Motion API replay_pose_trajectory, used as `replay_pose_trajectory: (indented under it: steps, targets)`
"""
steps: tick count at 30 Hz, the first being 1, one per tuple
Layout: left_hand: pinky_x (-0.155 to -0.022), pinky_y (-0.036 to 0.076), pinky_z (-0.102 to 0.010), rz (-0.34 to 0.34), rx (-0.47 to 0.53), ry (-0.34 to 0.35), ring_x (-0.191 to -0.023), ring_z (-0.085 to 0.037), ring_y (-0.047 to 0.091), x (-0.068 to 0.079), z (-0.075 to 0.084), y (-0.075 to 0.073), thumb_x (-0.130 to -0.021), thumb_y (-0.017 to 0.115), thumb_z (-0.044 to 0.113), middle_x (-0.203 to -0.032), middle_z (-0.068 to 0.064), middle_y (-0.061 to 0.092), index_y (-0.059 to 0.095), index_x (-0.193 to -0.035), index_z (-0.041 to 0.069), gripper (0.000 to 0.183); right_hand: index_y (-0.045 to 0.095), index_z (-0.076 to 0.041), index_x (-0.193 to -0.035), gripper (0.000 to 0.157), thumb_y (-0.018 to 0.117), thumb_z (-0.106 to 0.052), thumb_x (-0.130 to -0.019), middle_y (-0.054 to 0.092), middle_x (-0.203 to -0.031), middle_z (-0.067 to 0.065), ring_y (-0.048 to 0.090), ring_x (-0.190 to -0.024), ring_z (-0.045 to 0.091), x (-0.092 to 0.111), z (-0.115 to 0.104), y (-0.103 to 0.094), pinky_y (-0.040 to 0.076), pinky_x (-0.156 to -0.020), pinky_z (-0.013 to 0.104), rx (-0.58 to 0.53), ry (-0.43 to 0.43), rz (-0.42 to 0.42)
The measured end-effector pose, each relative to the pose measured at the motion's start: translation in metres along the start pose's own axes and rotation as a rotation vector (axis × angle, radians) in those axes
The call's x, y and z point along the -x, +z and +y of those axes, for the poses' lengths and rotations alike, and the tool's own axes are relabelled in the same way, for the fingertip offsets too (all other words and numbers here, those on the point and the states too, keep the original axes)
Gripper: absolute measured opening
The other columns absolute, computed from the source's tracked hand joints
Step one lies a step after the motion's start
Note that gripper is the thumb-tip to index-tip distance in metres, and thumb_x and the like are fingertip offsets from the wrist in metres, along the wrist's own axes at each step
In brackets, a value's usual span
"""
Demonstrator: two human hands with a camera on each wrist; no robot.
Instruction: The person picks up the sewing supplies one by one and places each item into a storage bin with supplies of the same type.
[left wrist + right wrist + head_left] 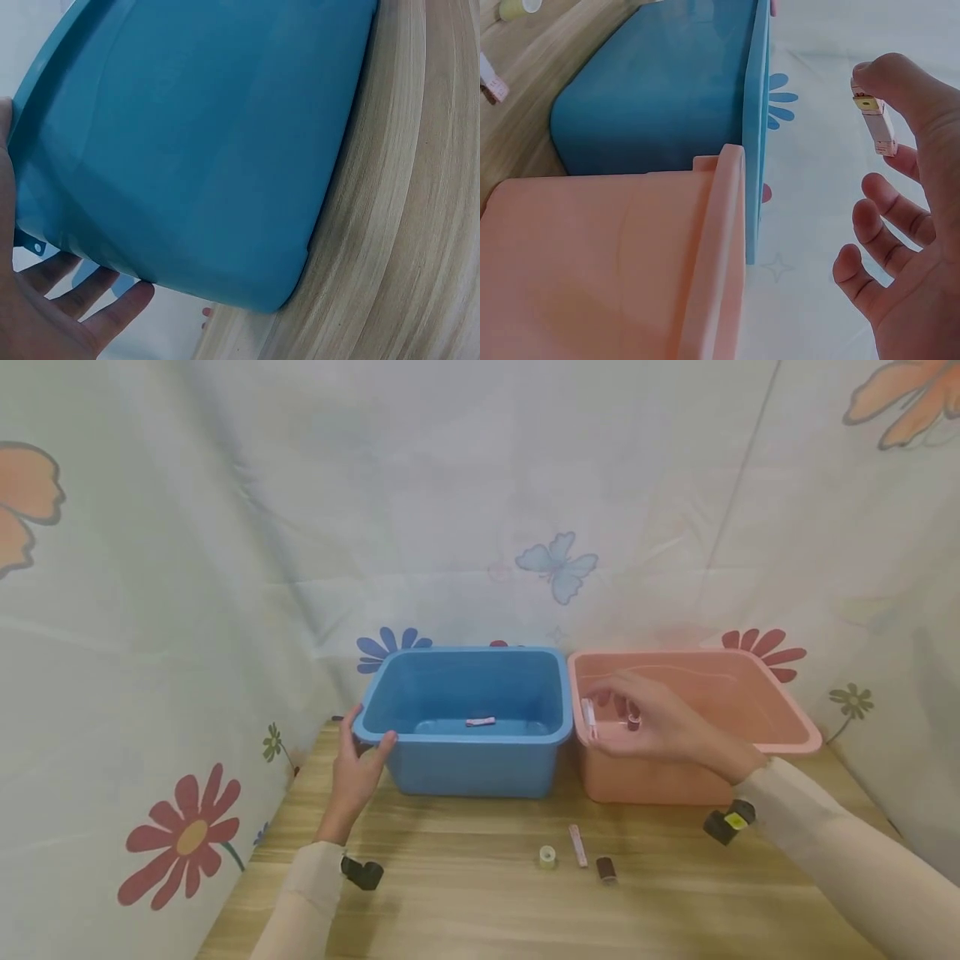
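Note:
My right hand (648, 714) is over the left part of the pink bin (806, 743), pinching a small folded tape measure (877, 120) between thumb and index finger. The tape is white and pink with a yellowish end piece; the other fingers are spread and bent. Inside the pink bin, a dark red thread spool (633, 723) shows past the fingers. At the near left corner of the blue bin (472, 768), my left hand (358, 768) grips the rim, thumb at the front and fingers along the side wall. A similar white-pink folded tape (480, 722) lies in the blue bin.
On the wooden table (465, 885) in front of the bins lie a pale yellow-green spool (547, 857), another white-pink folded tape (577, 846) and a dark brown spool (606, 869). The bins stand side by side against a flower-printed curtain (450, 510).

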State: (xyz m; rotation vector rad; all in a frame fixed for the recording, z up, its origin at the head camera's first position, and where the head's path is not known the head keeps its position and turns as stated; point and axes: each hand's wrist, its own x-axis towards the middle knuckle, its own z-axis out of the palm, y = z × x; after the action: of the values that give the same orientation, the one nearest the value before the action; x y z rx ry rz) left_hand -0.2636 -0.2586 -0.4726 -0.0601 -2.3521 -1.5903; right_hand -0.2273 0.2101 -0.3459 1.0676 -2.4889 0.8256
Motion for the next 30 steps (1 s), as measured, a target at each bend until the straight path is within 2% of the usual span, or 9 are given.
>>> replay_pose_trajectory:
  steps: [3, 10, 17, 21, 25, 30]
  targets:
    - [-0.109, 0.041, -0.061, 0.000, 0.008, 0.001, -0.137, -0.038, 0.047, -0.001, 0.000, 0.000, -0.095, 0.070, 0.052, -0.158, -0.017, 0.042, 0.019, -0.162, 0.034, 0.087, 0.064, -0.025, -0.133, 0.057, 0.088, -0.030, -0.082, 0.062, -0.101, -0.011, 0.059, -0.084, 0.015, -0.006, 0.000, -0.001, 0.053, -0.067, 0.029, 0.002, -0.011, -0.003]
    - [-0.110, 0.040, -0.062, -0.016, 0.022, -0.022, -0.141, -0.038, 0.043, -0.002, 0.004, -0.001, -0.096, 0.070, 0.048, -0.162, -0.015, 0.036, 0.016, -0.163, 0.030, 0.088, 0.065, -0.018, -0.131, 0.057, 0.088, -0.031, -0.081, 0.063, -0.102, -0.007, 0.057, -0.086, 0.010, -0.017, 0.006, -0.001, 0.054, -0.070, 0.031, 0.009, -0.006, -0.009]
    - [-0.109, 0.039, -0.061, -0.042, 0.049, -0.026, -0.140, -0.042, 0.042, 0.006, 0.035, -0.004, -0.099, 0.069, 0.038, -0.161, -0.021, 0.035, 0.017, -0.164, 0.019, 0.085, 0.063, -0.015, -0.133, 0.058, 0.088, -0.029, -0.082, 0.064, -0.105, -0.004, 0.057, -0.089, 0.013, -0.025, 0.010, -0.003, 0.054, -0.072, 0.033, -0.001, -0.014, -0.018]
    - [-0.110, 0.038, -0.064, -0.046, 0.049, -0.014, -0.140, -0.045, 0.041, 0.008, 0.044, -0.004, -0.100, 0.067, 0.036, -0.161, -0.024, 0.034, 0.015, -0.164, 0.016, 0.085, 0.062, -0.019, -0.135, 0.059, 0.088, -0.030, -0.083, 0.064, -0.108, -0.004, 0.057, -0.093, 0.014, -0.030, 0.008, -0.006, 0.055, -0.072, 0.034, -0.027, 0.007, -0.032]
    - [-0.110, 0.039, -0.061, -0.043, 0.056, -0.022, -0.140, -0.043, 0.042, 0.006, 0.037, -0.002, -0.099, 0.069, 0.037, -0.161, -0.023, 0.034, 0.016, -0.164, 0.017, 0.086, 0.061, -0.024, -0.136, 0.060, 0.088, -0.033, -0.083, 0.063, -0.110, -0.006, 0.058, -0.096, 0.015, -0.033, 0.005, -0.008, 0.056, -0.074, 0.035, -0.057, 0.050, -0.059]
    - [-0.109, 0.040, -0.060, -0.031, 0.052, -0.023, -0.140, -0.039, 0.042, -0.002, 0.012, 0.000, -0.098, 0.070, 0.041, -0.162, -0.017, 0.035, 0.017, -0.164, 0.025, 0.086, 0.060, -0.026, -0.136, 0.059, 0.087, -0.034, -0.084, 0.063, -0.112, -0.007, 0.059, -0.099, 0.016, -0.039, 0.008, -0.008, 0.056, -0.077, 0.036, -0.054, 0.049, -0.086]
